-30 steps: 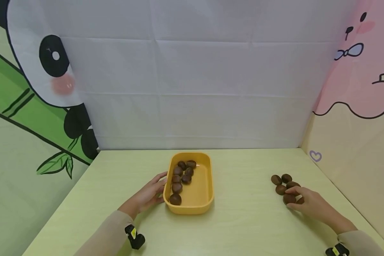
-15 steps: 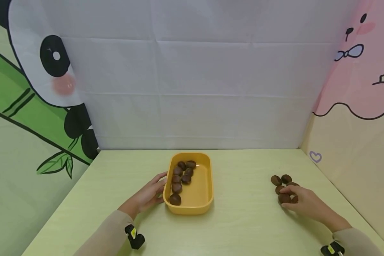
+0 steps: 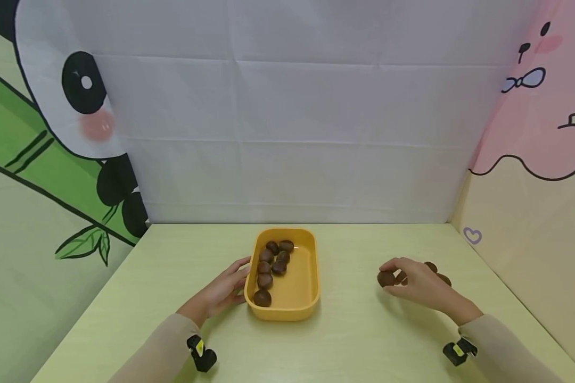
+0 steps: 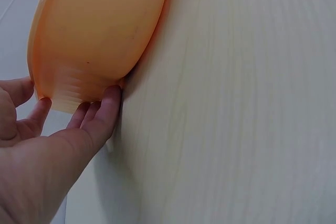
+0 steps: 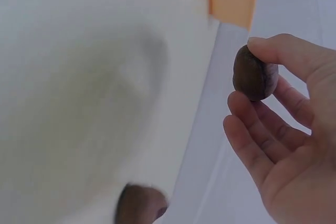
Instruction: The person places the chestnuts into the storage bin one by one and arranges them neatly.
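Note:
A brown chestnut (image 3: 386, 278) is pinched between the thumb and fingers of my right hand (image 3: 424, 290); in the right wrist view the held chestnut (image 5: 254, 74) is lifted off the table. Behind that hand lie several loose chestnuts (image 3: 431, 266), partly covered by it. At the middle of the table stands a yellow plastic tray (image 3: 299, 308) with several chestnuts (image 3: 265, 281) grouped along its left side. My left hand (image 3: 220, 292) rests its fingertips against the tray's left outer wall, and the left wrist view shows the fingers spread on that wall (image 4: 100, 30).
The pale wooden table (image 3: 354, 340) ends at a white cloth backdrop (image 3: 297, 175). Side walls with cartoon drawings stand at left and right. Bare tabletop lies between the tray and my right hand.
My right hand has moved left and upward from the loose chestnuts, carrying one chestnut in its fingers. The left hand and the tray have stayed in place.

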Tool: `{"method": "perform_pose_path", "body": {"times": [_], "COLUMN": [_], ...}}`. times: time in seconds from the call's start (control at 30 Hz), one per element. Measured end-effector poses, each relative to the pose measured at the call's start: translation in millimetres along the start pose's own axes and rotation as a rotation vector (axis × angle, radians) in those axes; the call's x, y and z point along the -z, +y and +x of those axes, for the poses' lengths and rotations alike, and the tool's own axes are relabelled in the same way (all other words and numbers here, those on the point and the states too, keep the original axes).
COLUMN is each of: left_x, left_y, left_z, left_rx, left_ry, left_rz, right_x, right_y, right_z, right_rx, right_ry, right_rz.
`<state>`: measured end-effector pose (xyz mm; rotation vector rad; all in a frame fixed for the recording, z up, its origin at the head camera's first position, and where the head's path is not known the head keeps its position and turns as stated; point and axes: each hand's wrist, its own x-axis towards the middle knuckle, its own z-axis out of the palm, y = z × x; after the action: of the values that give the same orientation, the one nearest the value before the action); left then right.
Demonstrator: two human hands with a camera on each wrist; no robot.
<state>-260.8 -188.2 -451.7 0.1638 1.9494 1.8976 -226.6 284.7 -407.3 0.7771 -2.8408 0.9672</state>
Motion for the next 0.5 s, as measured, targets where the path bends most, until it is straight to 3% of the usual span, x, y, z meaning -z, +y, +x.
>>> {"method": "perform_pose_path", "body": {"times": [0.3, 0.5], "left_x": [-0.2, 1.5], "left_y": [-0.6, -1.3], "left_z": [1.1, 0.3], "left_rx": [-0.005, -0.008], "left_ry": [-0.011, -0.014], "left_rz": [-0.005, -0.016], "right_x": [-9.6, -27.0], "right_y": [-36.4, -61.3], "right_z": [41.3, 72.3], "right_rx": [0.136, 0.255], "right_ry": [-0.019, -0.022], "right_rz": [-0.003, 0.035]}}
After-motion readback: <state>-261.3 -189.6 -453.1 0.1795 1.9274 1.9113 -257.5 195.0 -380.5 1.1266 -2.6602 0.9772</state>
